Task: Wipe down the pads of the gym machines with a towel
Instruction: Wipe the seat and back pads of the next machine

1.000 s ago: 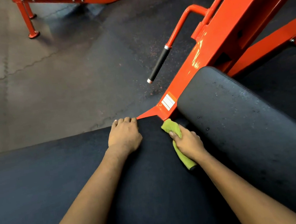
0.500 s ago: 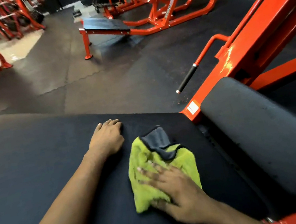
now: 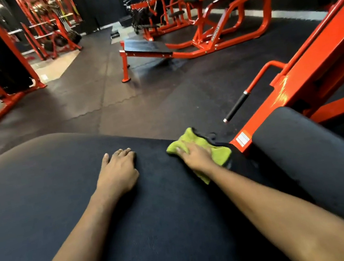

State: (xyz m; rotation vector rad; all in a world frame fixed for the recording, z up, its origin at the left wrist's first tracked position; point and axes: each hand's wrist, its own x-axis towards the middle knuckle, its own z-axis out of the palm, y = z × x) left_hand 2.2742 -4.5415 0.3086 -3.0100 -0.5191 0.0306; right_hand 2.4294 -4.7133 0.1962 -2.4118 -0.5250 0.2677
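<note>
- One green towel (image 3: 219, 153) is lying at the far right corner of the wide black pad (image 3: 44, 205), with its dark grey edge showing toward the orange frame (image 3: 313, 69).
- The right hand (image 3: 194, 153) is pressing flat on the towel, fingers stretched out and slightly apart, gripping nothing. It is covering the towel's middle.
- The left hand (image 3: 118, 172) is resting palm-down on the same pad, apart from the towel on its left, with fingers loosely extended and holding nothing.
- Two pads are showing close by: the wide one under both hands, and a rounded roll pad (image 3: 304, 155) just beside it on the right, running out of view at the lower right edge.
- One white label (image 3: 243, 139) is sitting on the orange frame between the two pads, and its print is too small to read.
- One black-gripped handle (image 3: 236, 107) is sticking out from the frame over the rubber floor (image 3: 140, 103).
- Farther back, another orange machine (image 3: 230, 32) is standing with lettering on a lower tube, too blurred to read.
</note>
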